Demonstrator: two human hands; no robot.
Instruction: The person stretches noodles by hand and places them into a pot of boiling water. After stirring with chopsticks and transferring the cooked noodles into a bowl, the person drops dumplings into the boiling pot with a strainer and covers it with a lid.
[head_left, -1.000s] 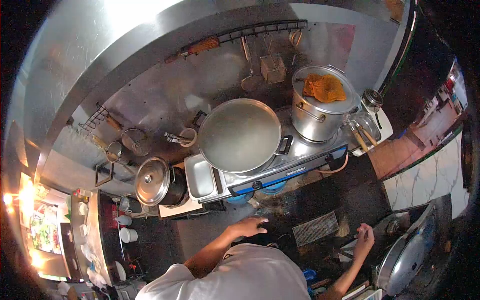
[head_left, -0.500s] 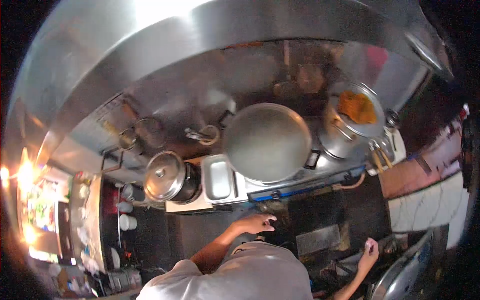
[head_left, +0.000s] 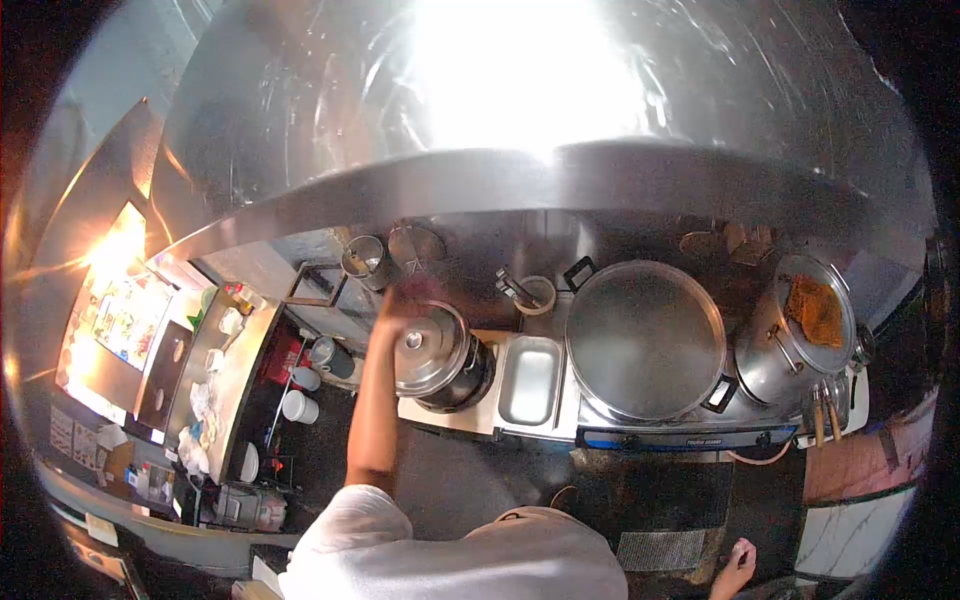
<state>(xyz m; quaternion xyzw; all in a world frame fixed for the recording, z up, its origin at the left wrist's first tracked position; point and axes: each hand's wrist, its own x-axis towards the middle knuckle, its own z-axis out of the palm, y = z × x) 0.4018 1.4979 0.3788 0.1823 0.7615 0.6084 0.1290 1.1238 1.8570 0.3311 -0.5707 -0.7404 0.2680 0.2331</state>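
Observation:
My left hand is stretched out over the far side of a lidded metal pot. Its fingers are smeared by motion, so I cannot tell whether it touches the lid or holds anything. Low at the right, my right hand hangs away from the counter with its fingers curled in and nothing visible in them. A metal canister stands beyond the left hand. Right of the lidded pot lies a rectangular steel pan.
A wide covered pot sits on the stove. Farther right, a tall pot has an orange cloth on top. A small container with utensils stands behind the steel pan. The hood hangs overhead.
My left hand has gone from in front of my body to above the lidded pot, its arm now extended. My right hand is lower in view. The camera view has turned left.

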